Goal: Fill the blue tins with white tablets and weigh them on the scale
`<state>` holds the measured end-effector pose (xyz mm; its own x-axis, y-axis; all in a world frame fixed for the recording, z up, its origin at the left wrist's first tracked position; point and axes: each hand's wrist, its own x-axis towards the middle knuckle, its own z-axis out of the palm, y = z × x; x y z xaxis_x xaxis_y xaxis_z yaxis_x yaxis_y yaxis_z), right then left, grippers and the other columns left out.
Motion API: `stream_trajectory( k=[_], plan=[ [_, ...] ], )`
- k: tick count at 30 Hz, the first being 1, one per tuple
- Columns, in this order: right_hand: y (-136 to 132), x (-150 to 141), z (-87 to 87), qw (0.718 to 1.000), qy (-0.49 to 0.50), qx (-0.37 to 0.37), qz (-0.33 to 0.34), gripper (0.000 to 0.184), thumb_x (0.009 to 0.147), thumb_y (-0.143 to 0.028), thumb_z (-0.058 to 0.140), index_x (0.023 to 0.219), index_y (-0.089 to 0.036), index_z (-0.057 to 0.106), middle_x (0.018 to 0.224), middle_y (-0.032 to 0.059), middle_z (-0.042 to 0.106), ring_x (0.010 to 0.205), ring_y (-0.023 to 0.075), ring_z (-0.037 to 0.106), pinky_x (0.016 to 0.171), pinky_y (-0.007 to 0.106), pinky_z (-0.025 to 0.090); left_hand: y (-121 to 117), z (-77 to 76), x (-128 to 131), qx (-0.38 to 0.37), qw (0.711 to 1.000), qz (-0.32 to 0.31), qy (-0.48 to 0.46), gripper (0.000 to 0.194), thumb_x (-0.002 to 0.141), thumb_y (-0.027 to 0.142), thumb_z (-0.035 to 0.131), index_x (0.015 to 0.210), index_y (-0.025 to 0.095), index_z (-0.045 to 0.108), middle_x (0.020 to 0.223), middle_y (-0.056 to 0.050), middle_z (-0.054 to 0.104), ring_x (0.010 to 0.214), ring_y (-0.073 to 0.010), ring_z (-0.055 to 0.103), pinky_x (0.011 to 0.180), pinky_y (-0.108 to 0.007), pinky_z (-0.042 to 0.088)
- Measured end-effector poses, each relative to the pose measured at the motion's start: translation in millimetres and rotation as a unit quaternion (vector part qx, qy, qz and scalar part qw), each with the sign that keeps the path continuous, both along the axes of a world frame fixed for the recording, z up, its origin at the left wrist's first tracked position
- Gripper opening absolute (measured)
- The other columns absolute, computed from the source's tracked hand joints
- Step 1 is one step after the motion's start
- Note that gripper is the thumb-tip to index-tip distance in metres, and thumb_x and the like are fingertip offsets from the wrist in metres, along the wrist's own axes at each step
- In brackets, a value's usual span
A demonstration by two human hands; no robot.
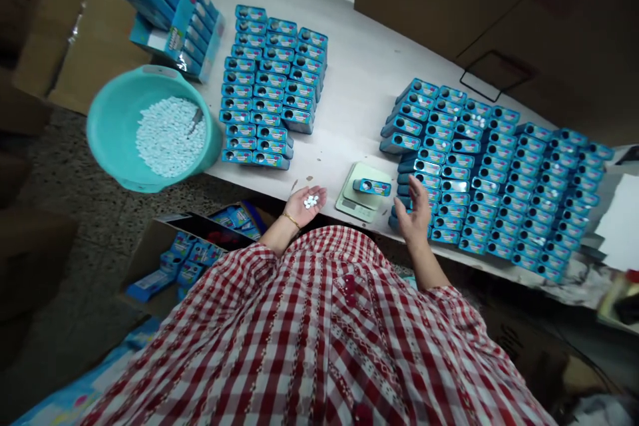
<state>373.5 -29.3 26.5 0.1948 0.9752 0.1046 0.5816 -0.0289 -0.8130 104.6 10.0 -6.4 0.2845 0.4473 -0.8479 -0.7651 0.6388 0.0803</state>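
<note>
My left hand (294, 208) is cupped, palm up, at the table's front edge with several small white tablets (310, 202) lying in it. To its right, a small pale kitchen scale (353, 208) carries one slim blue box (375, 188) with a dark round spot on its face. My right hand (415, 216) is open just right of the scale, thumb and fingers apart, holding nothing. It is close to the edge of a large block of similar blue boxes (476, 183); whether it touches them I cannot tell.
Another group of blue boxes (269, 92) stands on the white table (357, 90). At left are a turquoise tub (114, 140) of white tablets and a blue display carton (192, 33). Below, an open cardboard box (144, 259) holds blue packs. Large brown cartons (439, 0) stand behind.
</note>
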Motion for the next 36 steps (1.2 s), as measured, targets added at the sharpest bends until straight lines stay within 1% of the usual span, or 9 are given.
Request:
stream_trajectory(
  k=[2, 5, 10, 17, 23, 26, 31, 34, 36],
  plan=[
    [-1.8, 1.6, 6.1, 0.998, -0.008, 0.026, -0.051, 0.05, 0.081, -0.032, 0.051, 0.129, -0.026, 0.038, 0.13, 0.0078, 0.042, 0.118, 0.0219, 0.044, 0.095, 0.042, 0.042, -0.5, -2.2, -1.0, -0.004, 1.0, 0.002, 0.007, 0.025, 0.084, 0.02, 0.04, 0.085, 0.008, 0.062, 0.082, -0.013, 0.067, 0.08, -0.018, 0.064, 0.072, -0.029, 0.052],
    [0.3, 3.8, 2.6, 0.993, 0.01, 0.048, -0.111, 0.046, 0.081, -0.033, 0.049, 0.126, -0.026, 0.04, 0.125, 0.0082, 0.045, 0.109, 0.0205, 0.051, 0.088, 0.041, 0.047, 0.9, -3.5, 0.0, -0.003, 1.0, -0.002, 0.005, 0.025, 0.083, 0.02, 0.04, 0.089, 0.008, 0.062, 0.084, -0.014, 0.067, 0.083, -0.0189, 0.064, 0.073, -0.03, 0.052],
    [2.4, 5.0, -6.5, 0.99, 0.029, 0.052, -0.128, 0.04, 0.081, -0.034, 0.05, 0.12, -0.023, 0.047, 0.118, 0.0094, 0.049, 0.099, 0.0186, 0.055, 0.084, 0.039, 0.049, 2.8, -1.5, 0.6, 0.012, 1.0, -0.006, 0.001, 0.027, 0.082, 0.019, 0.041, 0.096, 0.008, 0.061, 0.089, -0.014, 0.067, 0.087, -0.0201, 0.064, 0.076, -0.032, 0.052],
    [0.2, 6.1, -9.3, 0.995, 0.016, 0.011, -0.094, 0.042, 0.078, -0.033, 0.053, 0.118, -0.023, 0.05, 0.116, 0.0081, 0.048, 0.096, 0.0176, 0.055, 0.083, 0.038, 0.05, 2.0, -1.8, -4.4, 0.004, 1.0, -0.003, 0.01, 0.029, 0.083, 0.02, 0.04, 0.1, 0.008, 0.06, 0.089, -0.014, 0.067, 0.087, -0.02, 0.064, 0.076, -0.032, 0.052],
    [4.3, 4.3, -11.1, 0.998, -0.029, -0.048, 0.001, 0.056, 0.074, -0.036, 0.059, 0.126, -0.023, 0.042, 0.124, 0.0105, 0.044, 0.104, 0.0212, 0.051, 0.086, 0.041, 0.048, 4.3, -2.8, -4.4, -0.004, 1.0, -0.003, 0.017, 0.029, 0.084, 0.022, 0.04, 0.1, 0.008, 0.059, 0.091, -0.015, 0.067, 0.09, -0.0202, 0.063, 0.076, -0.031, 0.051],
    [6.6, 1.9, -13.2, 0.996, -0.059, -0.051, 0.034, 0.059, 0.074, -0.037, 0.059, 0.128, -0.023, 0.04, 0.127, 0.0109, 0.043, 0.112, 0.0235, 0.046, 0.089, 0.044, 0.045, 5.8, -2.3, -4.4, 0.003, 1.0, -0.006, 0.009, 0.03, 0.083, 0.021, 0.04, 0.102, 0.008, 0.059, 0.093, -0.015, 0.066, 0.091, -0.0208, 0.063, 0.078, -0.033, 0.051],
    [9.7, 2.6, -10.4, 0.993, -0.096, -0.04, 0.048, 0.055, 0.076, -0.037, 0.057, 0.127, -0.024, 0.041, 0.127, 0.0098, 0.045, 0.118, 0.0248, 0.042, 0.095, 0.048, 0.04, 6.8, 1.1, -3.7, 0.012, 1.0, -0.017, -0.002, 0.031, 0.082, 0.019, 0.04, 0.103, 0.008, 0.059, 0.094, -0.014, 0.067, 0.093, -0.0208, 0.063, 0.079, -0.033, 0.05],
    [9.8, 4.4, -8.4, 0.991, -0.111, -0.036, 0.064, 0.053, 0.077, -0.036, 0.057, 0.126, -0.023, 0.043, 0.126, 0.0102, 0.047, 0.119, 0.0247, 0.041, 0.098, 0.047, 0.037, 6.3, 2.8, -2.6, 0.016, 1.0, -0.021, -0.006, 0.03, 0.082, 0.019, 0.039, 0.101, 0.008, 0.06, 0.094, -0.014, 0.067, 0.093, -0.0207, 0.063, 0.078, -0.032, 0.05],
    [9.3, 4.5, -13.4, 0.99, -0.102, -0.054, 0.078, 0.056, 0.075, -0.036, 0.058, 0.127, -0.022, 0.041, 0.127, 0.0102, 0.046, 0.118, 0.0243, 0.042, 0.097, 0.045, 0.038, 5.9, 3.4, -1.6, 0.018, 1.0, -0.021, -0.008, 0.029, 0.083, 0.02, 0.039, 0.098, 0.007, 0.061, 0.093, -0.014, 0.067, 0.092, -0.0207, 0.063, 0.079, -0.032, 0.05]
  ],
)
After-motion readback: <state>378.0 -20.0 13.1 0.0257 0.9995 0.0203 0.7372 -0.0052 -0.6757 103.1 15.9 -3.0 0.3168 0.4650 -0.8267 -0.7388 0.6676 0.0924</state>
